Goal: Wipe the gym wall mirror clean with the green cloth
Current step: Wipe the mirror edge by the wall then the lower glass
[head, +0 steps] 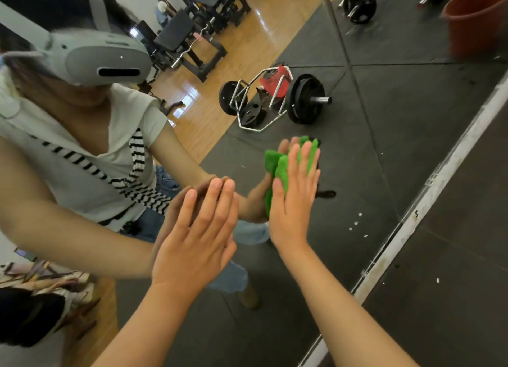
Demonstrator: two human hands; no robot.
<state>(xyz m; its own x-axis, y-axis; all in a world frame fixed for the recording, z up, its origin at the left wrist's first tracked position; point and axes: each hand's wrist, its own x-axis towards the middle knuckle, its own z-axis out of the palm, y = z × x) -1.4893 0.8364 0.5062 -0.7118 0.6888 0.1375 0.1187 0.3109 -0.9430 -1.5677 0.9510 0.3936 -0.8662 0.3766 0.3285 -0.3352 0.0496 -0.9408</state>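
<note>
- A person is standing close to the gym wall mirror (371, 160), reaching both arms forward to the glass.
- The right hand (294, 201) is pressing the green cloth (277, 163) flat against the mirror. Its grip is released, with the fingers lying straight over the bunched cloth and not curling round it.
- The left hand (198, 234) is resting bare on the glass just beside the right one, palm flat and fingers straight and together, grasping nothing.
- The cloth is sitting between the right palm and the mirror, with green folds poking out past the fingertips and toward the left.
- A few small white specks (357, 223) are showing on the glass to the lower right of the cloth, near the pale bottom frame (439, 179).
- In the reflection, a weighted hex bar (275, 97) is lying on dark floor mats.
- Wiping appears to be under way but unfinished: the specks look unwiped, and it is not possible to tell how clean the rest of the glass is.
</note>
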